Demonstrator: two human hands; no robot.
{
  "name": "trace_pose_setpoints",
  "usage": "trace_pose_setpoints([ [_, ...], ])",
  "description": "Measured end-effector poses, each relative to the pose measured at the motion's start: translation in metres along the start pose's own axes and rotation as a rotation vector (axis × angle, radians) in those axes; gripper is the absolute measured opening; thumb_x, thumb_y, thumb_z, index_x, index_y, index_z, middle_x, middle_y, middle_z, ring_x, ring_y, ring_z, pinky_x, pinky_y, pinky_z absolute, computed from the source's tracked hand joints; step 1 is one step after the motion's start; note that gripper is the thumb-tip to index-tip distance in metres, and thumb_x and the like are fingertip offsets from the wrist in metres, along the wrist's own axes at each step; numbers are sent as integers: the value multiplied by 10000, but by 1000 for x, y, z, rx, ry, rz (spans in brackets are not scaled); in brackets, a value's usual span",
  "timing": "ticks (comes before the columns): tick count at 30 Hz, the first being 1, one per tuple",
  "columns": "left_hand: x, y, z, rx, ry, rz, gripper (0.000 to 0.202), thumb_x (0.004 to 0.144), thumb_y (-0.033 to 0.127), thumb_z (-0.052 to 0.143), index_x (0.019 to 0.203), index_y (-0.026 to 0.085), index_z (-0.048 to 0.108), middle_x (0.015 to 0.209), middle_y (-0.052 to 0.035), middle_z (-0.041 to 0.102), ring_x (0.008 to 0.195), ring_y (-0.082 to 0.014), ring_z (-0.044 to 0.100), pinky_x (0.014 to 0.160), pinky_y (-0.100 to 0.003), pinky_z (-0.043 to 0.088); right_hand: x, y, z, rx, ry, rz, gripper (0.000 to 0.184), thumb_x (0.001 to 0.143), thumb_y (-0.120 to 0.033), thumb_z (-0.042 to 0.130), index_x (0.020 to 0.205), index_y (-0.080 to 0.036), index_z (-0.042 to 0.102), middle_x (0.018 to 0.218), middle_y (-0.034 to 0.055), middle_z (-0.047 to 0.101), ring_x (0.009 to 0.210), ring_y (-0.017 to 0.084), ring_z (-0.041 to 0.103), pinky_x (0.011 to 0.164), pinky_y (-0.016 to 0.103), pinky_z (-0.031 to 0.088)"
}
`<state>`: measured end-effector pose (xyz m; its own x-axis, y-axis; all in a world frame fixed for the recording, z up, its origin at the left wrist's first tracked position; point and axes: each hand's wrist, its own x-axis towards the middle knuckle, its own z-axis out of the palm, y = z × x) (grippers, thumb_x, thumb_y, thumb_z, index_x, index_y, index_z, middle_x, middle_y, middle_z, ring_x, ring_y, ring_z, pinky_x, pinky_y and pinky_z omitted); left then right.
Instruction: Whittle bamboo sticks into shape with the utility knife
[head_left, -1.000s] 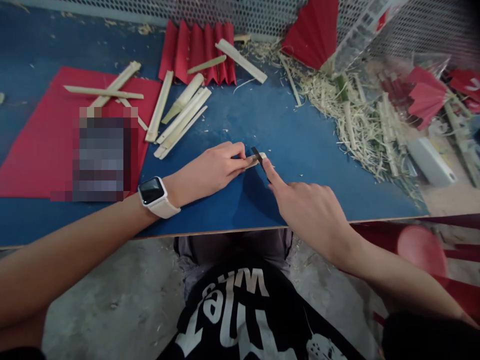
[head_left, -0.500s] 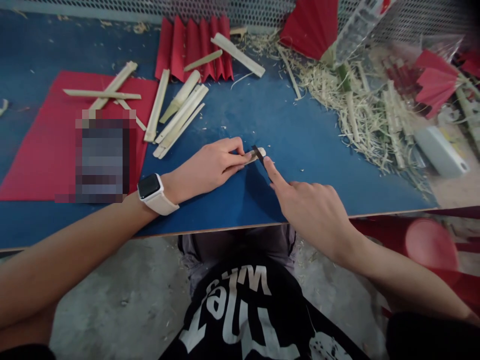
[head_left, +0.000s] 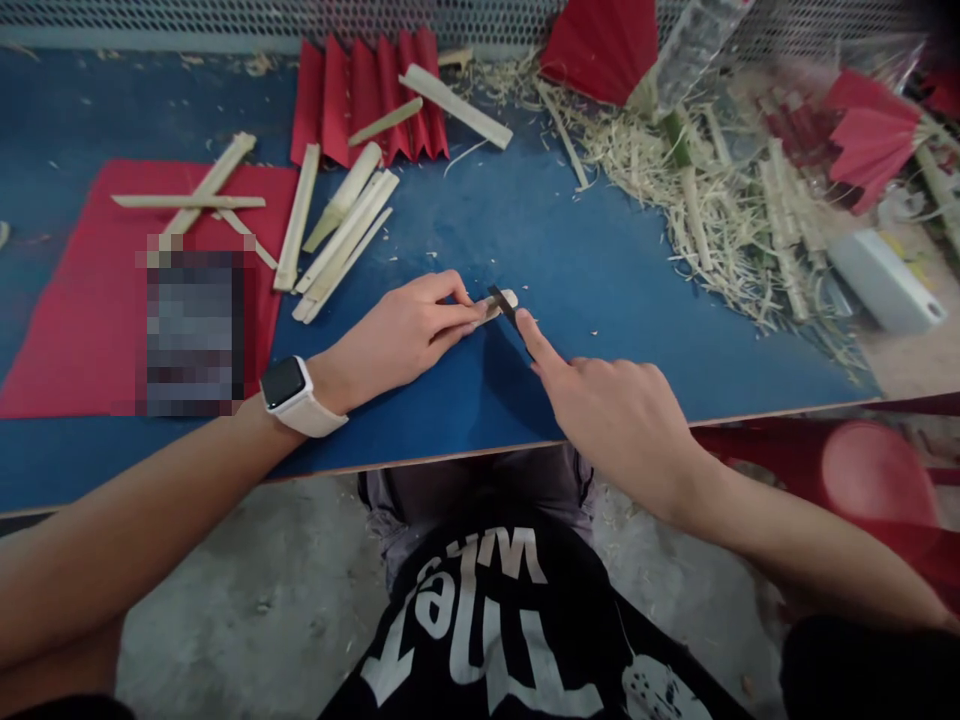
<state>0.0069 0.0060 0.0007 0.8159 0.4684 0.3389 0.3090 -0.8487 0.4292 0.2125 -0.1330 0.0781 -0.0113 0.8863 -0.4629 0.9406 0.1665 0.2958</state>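
My left hand (head_left: 409,325), with a watch on its wrist, pinches a short pale bamboo strip (head_left: 510,298) low over the blue table. In my right hand (head_left: 619,410) is a knife with a dark narrow blade (head_left: 502,302); its handle is hidden in my fist. The index finger lies stretched along the blade. Near its far end, the strip is crossed by the blade, which appears to touch it. Small pale chips (head_left: 594,332) lie about the hands.
Split bamboo pieces (head_left: 345,235) lie left of centre beside red paper (head_left: 82,290) and a pleated red sheet (head_left: 337,110). A heap of shavings (head_left: 720,220), red paper fans (head_left: 600,50) and a white device (head_left: 889,280) are at right. A red stool (head_left: 877,470) stands below.
The view has turned slightly, so the table's things appear a little further left. Both hands keep their hold, with the blade still across the strip's far end.
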Motion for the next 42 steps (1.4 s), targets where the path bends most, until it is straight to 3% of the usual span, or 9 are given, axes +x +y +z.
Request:
trace_pose_setpoints([
  [8,2,-2,-3,-16,-10,-10,418,1185,423,497,1161,206,853,1137,-99,753,991,-217,744,905,-384,613,13,0,-6,-15,86,-15,799,1126,-121,317,1865,-171,19,786,96,772,673,218,721,585,297,331],
  [15,3,-3,-4,-13,-13,-7,407,1179,431,516,1183,202,853,1162,-104,770,999,-221,753,908,-383,619,-3,2,6,21,33,-1,781,1150,-125,292,1860,-192,-27,804,79,779,681,234,747,559,315,326],
  [23,2,-7,-1,16,-11,18,422,1181,437,500,1214,208,854,1142,-98,757,973,-211,745,896,-368,609,20,-1,2,44,151,-15,749,1152,-153,267,1866,-164,39,798,107,784,719,244,758,632,308,373],
  [30,2,-7,-1,-7,-5,-13,466,1184,489,483,1215,209,855,1167,-108,743,983,-220,732,927,-403,616,-2,2,7,31,37,-2,814,1134,-138,324,1850,-183,-62,780,79,760,624,209,685,567,303,328],
  [35,3,-8,-2,-22,-33,10,409,1169,425,513,1194,202,855,1171,-109,744,984,-224,728,901,-391,612,7,-1,3,27,84,-14,791,1136,-136,300,1851,-147,-39,807,117,783,674,230,721,605,303,356],
  [38,3,-7,-2,-20,-12,4,397,1168,411,525,1198,193,855,1152,-108,742,990,-225,732,913,-391,616,15,0,3,39,116,-14,770,1149,-146,278,1854,-152,-33,758,97,766,661,234,726,606,305,351],
  [42,2,-3,-2,8,12,-17,416,1176,443,518,1210,201,855,1142,-108,739,961,-222,726,910,-400,619,7,2,5,44,71,-4,793,1142,-126,300,1853,-177,-48,807,95,783,686,234,749,577,312,336],
])
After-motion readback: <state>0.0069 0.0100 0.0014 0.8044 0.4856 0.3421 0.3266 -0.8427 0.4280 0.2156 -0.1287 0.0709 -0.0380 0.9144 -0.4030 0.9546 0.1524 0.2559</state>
